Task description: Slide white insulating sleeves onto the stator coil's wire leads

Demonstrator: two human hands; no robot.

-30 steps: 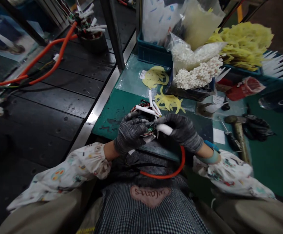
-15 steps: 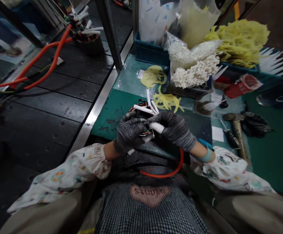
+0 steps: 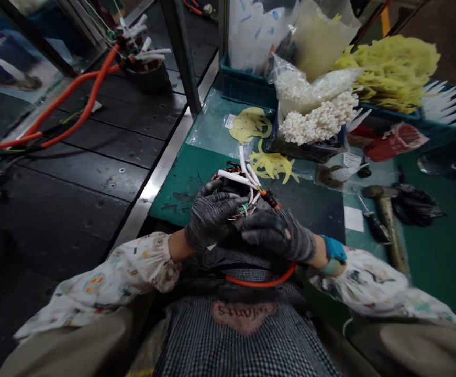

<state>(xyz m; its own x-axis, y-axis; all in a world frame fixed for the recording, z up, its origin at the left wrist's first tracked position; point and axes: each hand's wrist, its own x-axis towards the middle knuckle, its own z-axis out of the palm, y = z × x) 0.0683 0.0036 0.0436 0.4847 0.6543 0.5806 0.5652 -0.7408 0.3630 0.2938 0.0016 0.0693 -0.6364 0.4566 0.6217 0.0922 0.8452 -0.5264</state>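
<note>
Fingers of the left hand [image 3: 211,217] curl tight around the wire bundle [image 3: 247,196] at the near edge of the green mat [image 3: 180,178]. Right hand [image 3: 277,234] closes over the lower end of the same bundle, where the orange cable [image 3: 267,283] loops toward the lap at 6 o'clock. Several white sleeves [image 3: 238,177] already sit on wires, sticking out toward 12 o'clock; coloured wire ends beside them look bare, so sleeving seems partly done. Bag of white pieces [image 3: 318,118] at 1 o'clock, yellow rings [image 3: 270,165] just beyond the bundle, hammer [image 3: 387,214] at 3 o'clock.
</note>
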